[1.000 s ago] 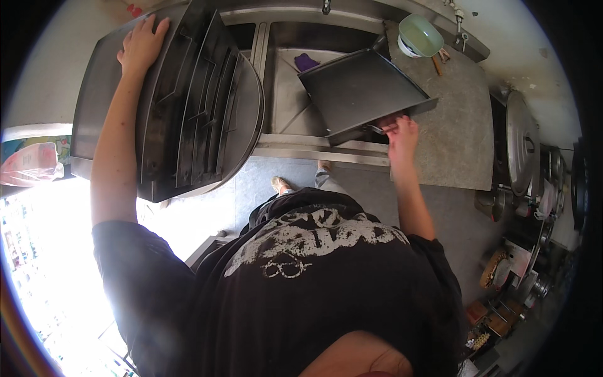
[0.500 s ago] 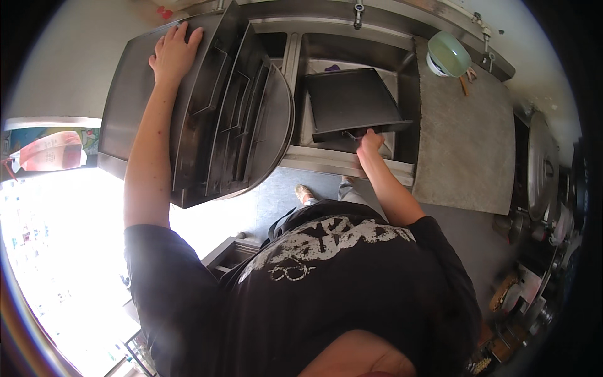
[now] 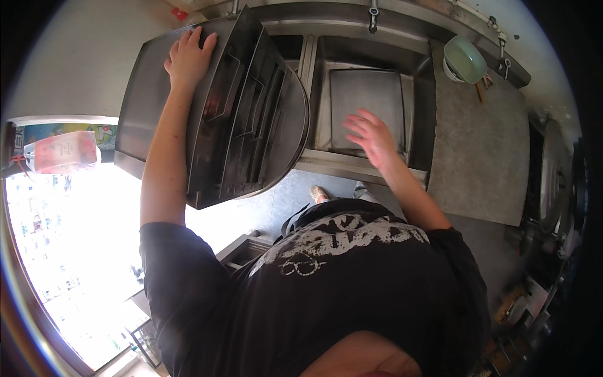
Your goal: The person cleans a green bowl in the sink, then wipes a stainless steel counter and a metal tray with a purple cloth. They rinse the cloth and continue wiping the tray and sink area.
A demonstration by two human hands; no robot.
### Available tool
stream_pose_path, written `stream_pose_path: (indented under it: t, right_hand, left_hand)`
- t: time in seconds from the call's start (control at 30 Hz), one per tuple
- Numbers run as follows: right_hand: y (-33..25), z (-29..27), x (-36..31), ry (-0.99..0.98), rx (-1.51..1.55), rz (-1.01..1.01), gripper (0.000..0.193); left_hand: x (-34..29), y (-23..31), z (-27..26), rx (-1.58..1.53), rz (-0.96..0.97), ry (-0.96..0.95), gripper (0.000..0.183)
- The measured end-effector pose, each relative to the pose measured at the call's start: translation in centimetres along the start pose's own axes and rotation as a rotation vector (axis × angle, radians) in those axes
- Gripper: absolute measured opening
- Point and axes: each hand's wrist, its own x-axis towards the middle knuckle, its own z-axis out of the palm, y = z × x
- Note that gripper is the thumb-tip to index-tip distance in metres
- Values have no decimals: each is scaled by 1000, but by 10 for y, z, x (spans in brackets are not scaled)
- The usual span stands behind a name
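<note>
The flat metal tray (image 3: 366, 103) lies on the bottom of the sink basin (image 3: 422, 119), its long sides running front to back, and nothing holds it. The right hand (image 3: 370, 137) hangs just above the tray's near edge, over the front rim of the sink, fingers (image 3: 359, 117) spread wide and loose, the palm empty; it appears to be clear of the tray, though from this angle a light touch cannot be ruled out.

To the left of the sink, a stack of dark baking trays (image 3: 248, 113) stands tilted on edge on the steel counter (image 3: 141, 107), leaning toward the sink, with a round dark pan against its right side. The left hand (image 3: 187, 58) is laid flat on the top far corner of that stack, fingers curled over its edge, steadying it.

To the right of the basin is a grey stone worktop (image 3: 480, 144), and at its far corner a pale green bowl (image 3: 466, 58) sits upside down. Taps (image 3: 374, 11) show along the back wall above the sink. The person wears a black printed shirt (image 3: 339, 276).
</note>
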Motion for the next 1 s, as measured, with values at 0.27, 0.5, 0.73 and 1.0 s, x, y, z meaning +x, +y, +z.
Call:
stream_pose_path:
  t: [0.27,0.5,0.73,1.0]
  right_hand:
    - [-30,182,5,-461,-151,-61,49]
    - [-51,133,-17,-248,-10,-27,38]
    - [-81,31,-48,-119,-170,29,34]
    - [-104,-76,-77,348,-85,-73,21]
  left_hand:
    - [4,-3,3,6,-4,21,61]
    - [2,-4,4,4,14,36,62]
    - [1,0,1,23,-1,27,63]
    - [1,2,-2,22,-4,3,64]
